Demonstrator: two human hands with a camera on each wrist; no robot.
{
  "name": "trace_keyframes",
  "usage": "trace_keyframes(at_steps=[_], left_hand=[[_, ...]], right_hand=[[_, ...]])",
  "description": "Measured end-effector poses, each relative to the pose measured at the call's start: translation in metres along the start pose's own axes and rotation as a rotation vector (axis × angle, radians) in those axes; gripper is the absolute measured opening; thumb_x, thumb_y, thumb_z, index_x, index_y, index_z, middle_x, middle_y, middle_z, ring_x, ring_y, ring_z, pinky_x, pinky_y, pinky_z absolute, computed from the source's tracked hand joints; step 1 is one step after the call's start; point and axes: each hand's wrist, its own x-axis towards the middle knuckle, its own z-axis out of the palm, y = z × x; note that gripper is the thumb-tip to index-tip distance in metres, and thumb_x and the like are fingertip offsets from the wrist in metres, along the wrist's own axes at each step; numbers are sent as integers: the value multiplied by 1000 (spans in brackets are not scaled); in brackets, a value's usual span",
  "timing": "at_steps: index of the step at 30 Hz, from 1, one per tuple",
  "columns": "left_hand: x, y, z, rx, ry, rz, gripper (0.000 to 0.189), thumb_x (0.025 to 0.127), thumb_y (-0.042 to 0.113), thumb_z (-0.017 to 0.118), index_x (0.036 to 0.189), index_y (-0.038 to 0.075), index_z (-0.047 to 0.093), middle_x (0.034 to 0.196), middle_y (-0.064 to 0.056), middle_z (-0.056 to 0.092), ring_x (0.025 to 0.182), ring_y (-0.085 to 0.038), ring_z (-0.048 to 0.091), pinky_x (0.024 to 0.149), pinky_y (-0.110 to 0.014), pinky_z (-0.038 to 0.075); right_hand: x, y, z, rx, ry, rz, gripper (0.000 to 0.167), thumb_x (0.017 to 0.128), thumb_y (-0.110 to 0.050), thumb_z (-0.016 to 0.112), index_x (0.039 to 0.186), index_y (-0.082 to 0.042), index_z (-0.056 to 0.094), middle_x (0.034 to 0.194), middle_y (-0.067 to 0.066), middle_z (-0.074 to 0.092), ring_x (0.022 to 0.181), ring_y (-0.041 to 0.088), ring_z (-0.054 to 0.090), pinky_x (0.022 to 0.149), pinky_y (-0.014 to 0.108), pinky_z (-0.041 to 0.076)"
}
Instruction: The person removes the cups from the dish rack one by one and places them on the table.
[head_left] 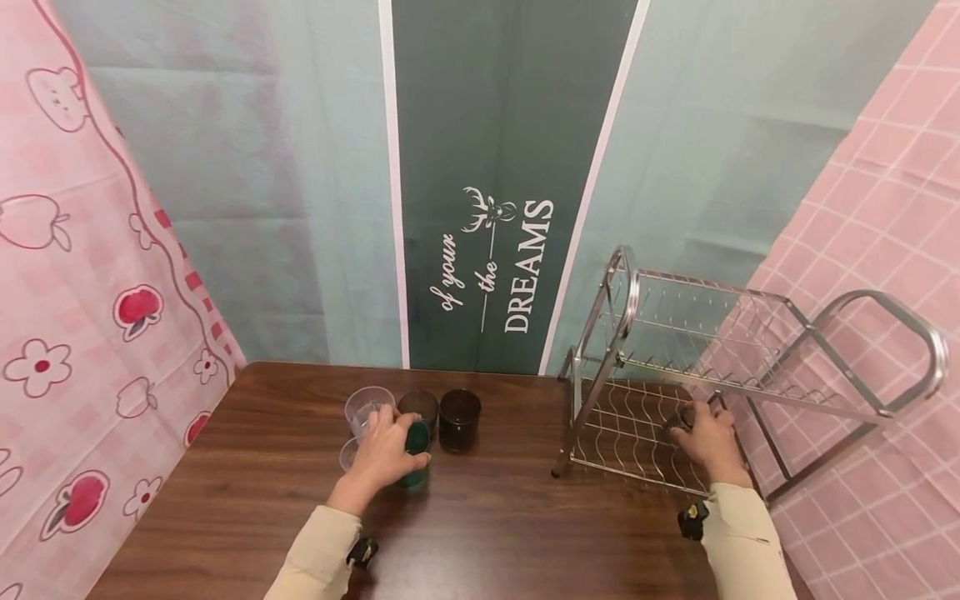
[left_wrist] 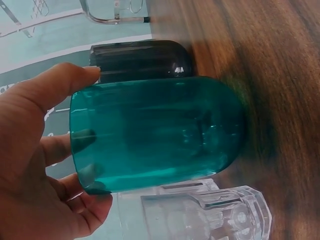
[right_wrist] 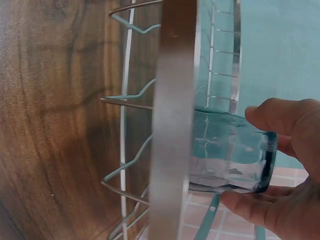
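My left hand (head_left: 384, 450) grips a green see-through cup (left_wrist: 160, 132) by its rim, thumb on one side and fingers on the other. The cup stands upright, its base at the wooden table. My right hand (head_left: 712, 442) holds a faintly grey, see-through glass (right_wrist: 227, 150) near its rim, thumb and fingers on opposite sides. This glass is upright at the lower shelf of a metal dish rack (head_left: 630, 304). In the right wrist view a flat metal bar (right_wrist: 175, 120) hides the glass's base, so I cannot tell whether it touches the wires.
Behind the green cup stand two dark cups, one (head_left: 460, 421) to the right of the other (head_left: 418, 408). Clear cups (head_left: 370, 402) are at the left hand's far side, partly hidden by it. Printed cloths hang behind and beside the brown table (head_left: 495, 517).
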Motion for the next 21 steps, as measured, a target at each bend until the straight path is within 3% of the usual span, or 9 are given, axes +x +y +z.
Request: trace_keyframes(at_steps=[9, 14, 21], left_hand=[[-1, -1, 1, -7, 16, 23, 63, 64, 37, 82, 114, 4, 63, 100, -13, 44, 88, -30, 38, 68, -41, 39], [2, 0, -8, -8, -9, 32, 67, 67, 46, 79, 116, 4, 62, 95, -11, 45, 86, -28, 39, 68, -42, 41], [4, 0, -16, 20, -9, 32, 53, 73, 38, 77, 115, 8, 64, 98, -11, 48, 87, -29, 43, 74, -47, 41]], right_hand=[[2, 5, 7, -27, 34, 1, 53, 84, -12, 61, 123, 10, 32, 105, 44, 31, 95, 64, 39, 74, 64, 36], [2, 3, 0, 3, 62, -51, 54, 83, -10, 62, 121, 15, 33, 105, 47, 32, 95, 64, 37, 73, 65, 35], [-1, -4, -6, 23, 88, -72, 51, 82, -10, 63, 121, 13, 38, 108, 48, 32, 97, 63, 35, 73, 65, 34]])
